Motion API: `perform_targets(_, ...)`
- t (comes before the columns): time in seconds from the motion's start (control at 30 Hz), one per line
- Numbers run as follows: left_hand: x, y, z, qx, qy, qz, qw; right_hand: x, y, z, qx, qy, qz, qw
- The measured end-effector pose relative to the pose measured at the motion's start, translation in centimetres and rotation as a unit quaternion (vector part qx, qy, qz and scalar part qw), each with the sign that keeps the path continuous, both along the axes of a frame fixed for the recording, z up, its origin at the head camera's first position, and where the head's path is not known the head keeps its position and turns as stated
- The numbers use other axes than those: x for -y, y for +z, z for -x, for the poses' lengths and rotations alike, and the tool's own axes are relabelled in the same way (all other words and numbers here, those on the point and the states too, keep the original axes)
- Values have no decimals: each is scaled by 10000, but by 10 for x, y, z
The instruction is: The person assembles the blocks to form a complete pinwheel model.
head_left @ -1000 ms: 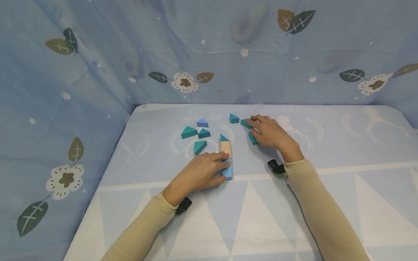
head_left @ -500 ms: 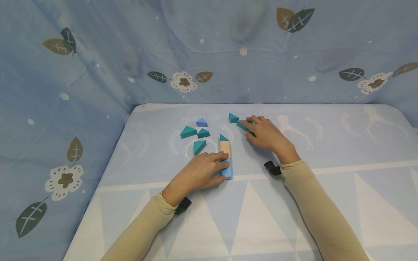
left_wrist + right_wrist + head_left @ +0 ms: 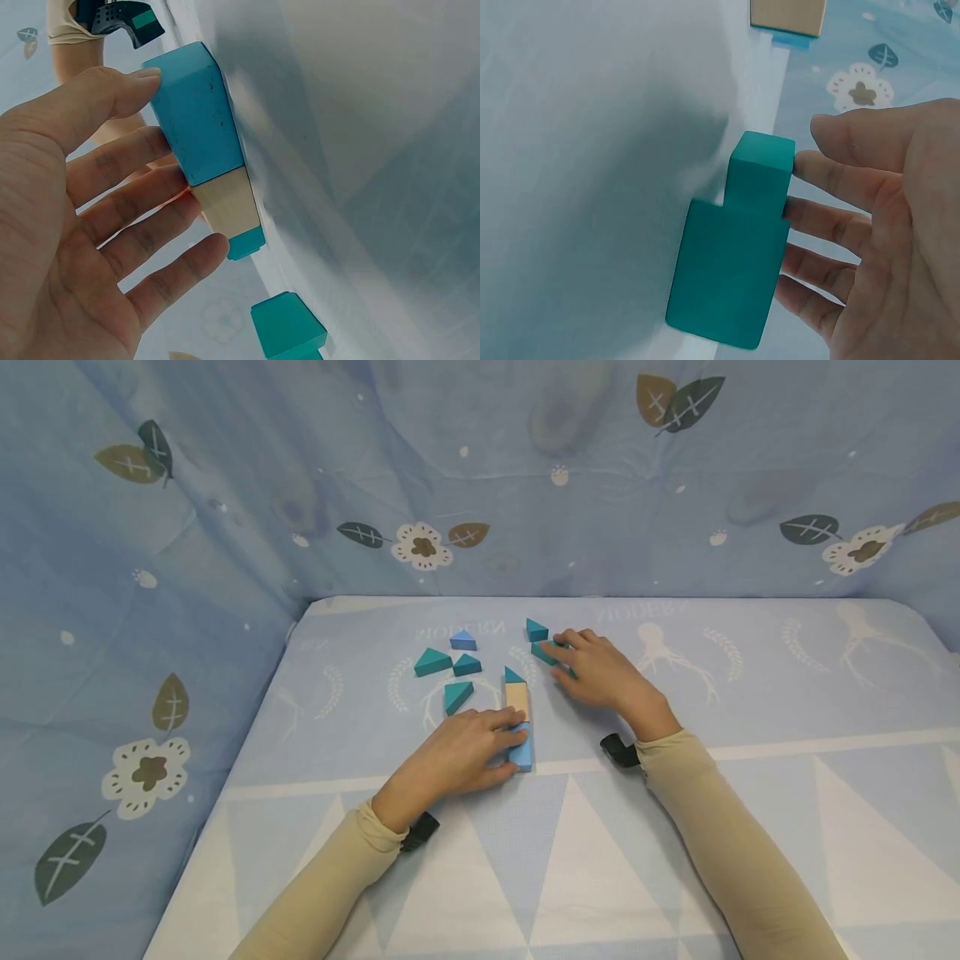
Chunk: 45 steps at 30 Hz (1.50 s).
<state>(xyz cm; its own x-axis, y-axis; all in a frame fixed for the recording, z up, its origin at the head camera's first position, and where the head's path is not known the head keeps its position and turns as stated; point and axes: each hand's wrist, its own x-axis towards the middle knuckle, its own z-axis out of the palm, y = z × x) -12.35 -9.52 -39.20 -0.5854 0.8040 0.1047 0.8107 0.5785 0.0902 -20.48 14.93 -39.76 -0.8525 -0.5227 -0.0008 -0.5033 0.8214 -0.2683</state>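
My left hand (image 3: 461, 750) lies beside a row of blocks, its fingertips on a light blue block (image 3: 522, 750). In the left wrist view the thumb meets that block's near corner, and the fingers stretch along its side. Beyond it, end to end, come a tan block (image 3: 517, 696) and a small teal triangle block (image 3: 513, 676). Farther right, the fingers of my right hand (image 3: 600, 672) touch a teal triangle block (image 3: 542, 652), with another partly hidden under them. The right wrist view shows these two teal blocks (image 3: 727, 277) close together against the fingers, the thumb apart from them.
Left of the row lie a blue triangle block (image 3: 463, 642) and several teal ones, among them a larger teal triangle block (image 3: 432, 662). Another teal triangle block (image 3: 536, 630) sits just past the right hand. A patterned cloth (image 3: 570, 860) covers the table; a curtain hangs behind.
My right hand has slid left, and the two teal triangle blocks under its fingers have moved left with it, closer to the far one. The left hand and its row stay put.
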Motion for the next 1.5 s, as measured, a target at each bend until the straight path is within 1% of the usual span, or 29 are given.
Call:
perform_targets(0.3,1,-2,0,-137,-53,-19,9999,13,0,-5,-249,92,-196,9995)
perform_targets(0.47,1,-3,-1,-115,-40,-33,9999,19,0,-9,-378,162,-302,9987)
perform_targets(0.73,0,-4,0,-70,0,29,10000,25,-3,-13,-602,329,-139,9975)
perform_targets(1.07,-1,-5,0,31,28,94,9999,28,-3,-15,-643,434,-194,9968)
perform_targets(1.5,0,-6,0,-3,1,48,10000,32,-1,-17,-618,580,-341,9958)
